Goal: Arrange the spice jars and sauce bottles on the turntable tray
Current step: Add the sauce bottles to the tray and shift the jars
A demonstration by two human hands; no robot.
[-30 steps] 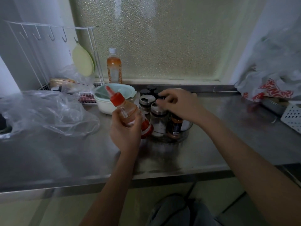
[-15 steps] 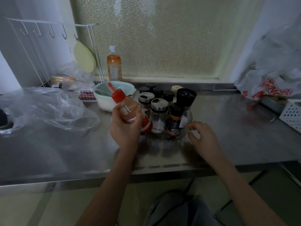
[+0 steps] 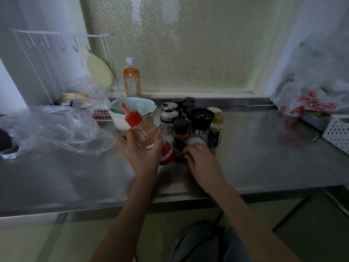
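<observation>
Turntable tray of clear plastic sits mid-counter, crowded with dark-capped spice jars. Left hand wraps fingers round a tilted red-nozzled sauce bottle. Right hand curls fingertips at the tray's near rim. Labels unreadable.

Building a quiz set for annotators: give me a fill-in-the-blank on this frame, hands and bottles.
1. The left hand holds a sauce bottle with a ____ cap.
2. The right hand is at the ____ edge of the turntable, the side nearest the person.
3. The tall bottle of orange liquid stands against the ____.
4. The bowl sits to the ____ of the jars.

Missing words: red; front; window; left
</observation>
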